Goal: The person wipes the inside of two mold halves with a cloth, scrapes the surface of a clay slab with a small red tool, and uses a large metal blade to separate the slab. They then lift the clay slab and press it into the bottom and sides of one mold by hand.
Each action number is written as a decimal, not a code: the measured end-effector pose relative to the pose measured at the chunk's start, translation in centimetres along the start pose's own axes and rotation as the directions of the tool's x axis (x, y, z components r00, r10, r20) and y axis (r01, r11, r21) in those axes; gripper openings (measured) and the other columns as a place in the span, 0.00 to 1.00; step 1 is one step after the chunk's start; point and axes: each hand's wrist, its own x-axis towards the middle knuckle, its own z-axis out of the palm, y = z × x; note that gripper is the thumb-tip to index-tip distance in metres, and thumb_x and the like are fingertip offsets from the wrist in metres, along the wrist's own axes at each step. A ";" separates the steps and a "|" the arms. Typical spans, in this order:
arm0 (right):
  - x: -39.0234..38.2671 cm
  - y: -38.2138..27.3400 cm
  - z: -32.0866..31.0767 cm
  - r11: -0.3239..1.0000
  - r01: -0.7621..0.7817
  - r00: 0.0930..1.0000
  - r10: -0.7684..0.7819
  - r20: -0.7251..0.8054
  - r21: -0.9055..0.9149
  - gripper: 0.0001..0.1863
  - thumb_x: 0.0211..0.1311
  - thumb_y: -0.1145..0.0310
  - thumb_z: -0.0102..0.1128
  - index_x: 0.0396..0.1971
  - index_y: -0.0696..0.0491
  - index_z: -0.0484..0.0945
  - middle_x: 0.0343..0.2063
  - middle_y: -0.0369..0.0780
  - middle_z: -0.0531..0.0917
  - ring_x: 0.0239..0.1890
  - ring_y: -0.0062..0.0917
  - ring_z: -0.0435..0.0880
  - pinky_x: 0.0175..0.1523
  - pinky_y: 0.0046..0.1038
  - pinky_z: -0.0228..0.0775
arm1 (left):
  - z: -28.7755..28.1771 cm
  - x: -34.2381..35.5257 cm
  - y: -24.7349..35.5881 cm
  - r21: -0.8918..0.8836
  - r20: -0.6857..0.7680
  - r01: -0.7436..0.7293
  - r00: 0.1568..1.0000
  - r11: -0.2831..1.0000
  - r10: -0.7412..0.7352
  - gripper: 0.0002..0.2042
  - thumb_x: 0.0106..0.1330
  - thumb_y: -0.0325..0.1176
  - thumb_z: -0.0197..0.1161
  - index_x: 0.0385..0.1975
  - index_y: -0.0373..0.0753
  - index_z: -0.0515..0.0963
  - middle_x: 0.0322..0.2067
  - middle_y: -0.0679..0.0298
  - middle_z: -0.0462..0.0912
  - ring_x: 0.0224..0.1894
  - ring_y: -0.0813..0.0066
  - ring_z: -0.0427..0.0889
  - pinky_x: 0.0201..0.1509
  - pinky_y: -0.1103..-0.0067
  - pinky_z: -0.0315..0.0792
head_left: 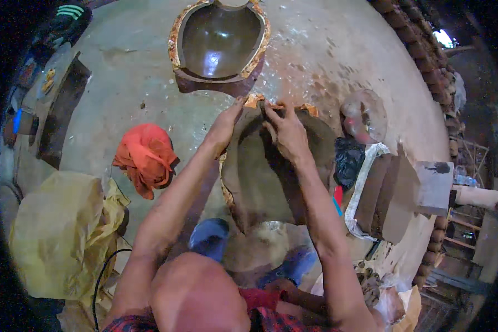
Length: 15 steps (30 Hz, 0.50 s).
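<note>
In front of me stands a rounded mould with a pale, ragged rim (227, 185), lined with a smooth grey-brown clay slab (279, 188). My left hand (227, 124) lies along the left side of its far edge, fingers stretched out and close together. At the top of that edge, my right hand (288, 130) has bent fingers and thumb on the clay, gripping it near the rim. Beyond sits a second mould half (174, 44), its hollow lined with wet, shiny dark clay (221, 39). The undersides of both hands are hidden.
An orange-red cloth (144, 157) lies left, behind a yellowish sheet-covered bundle (58, 232). On the right are a clear round plastic container (364, 116), a black plastic bag (348, 160) and stacked clay blocks (390, 193). A dark board-like piece (63, 110) stands far left. Bricks (412, 41) line the right side.
</note>
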 end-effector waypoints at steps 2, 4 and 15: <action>-0.1 0.1 0.1 1.000 -0.002 1.000 0.002 0.018 0.029 0.30 0.65 0.76 0.61 0.67 0.38 0.77 0.54 0.39 0.80 0.52 0.40 0.84 0.55 0.40 0.80 | -0.1 0.0 -0.1 0.014 -0.013 -0.015 1.000 1.000 0.015 0.32 0.84 0.50 0.40 0.77 0.32 0.59 0.78 0.56 0.60 0.79 0.69 0.58 0.82 0.74 0.49; -0.5 1.1 0.1 0.999 -0.009 0.999 0.006 0.043 0.052 0.30 0.64 0.76 0.61 0.66 0.38 0.78 0.55 0.38 0.80 0.54 0.40 0.83 0.55 0.40 0.80 | 1.1 0.0 0.2 0.168 -0.025 -0.062 0.997 0.984 0.067 0.32 0.84 0.50 0.40 0.77 0.32 0.59 0.78 0.55 0.60 0.79 0.68 0.57 0.82 0.74 0.48; 0.3 2.5 0.0 0.957 0.115 0.983 -0.072 0.166 -0.266 0.35 0.55 0.78 0.58 0.66 0.39 0.77 0.57 0.34 0.77 0.63 0.38 0.75 0.53 0.41 0.84 | 1.7 -0.1 0.1 0.070 -0.049 -0.087 0.995 0.994 0.091 0.31 0.84 0.50 0.43 0.75 0.30 0.63 0.74 0.55 0.68 0.74 0.70 0.66 0.78 0.75 0.56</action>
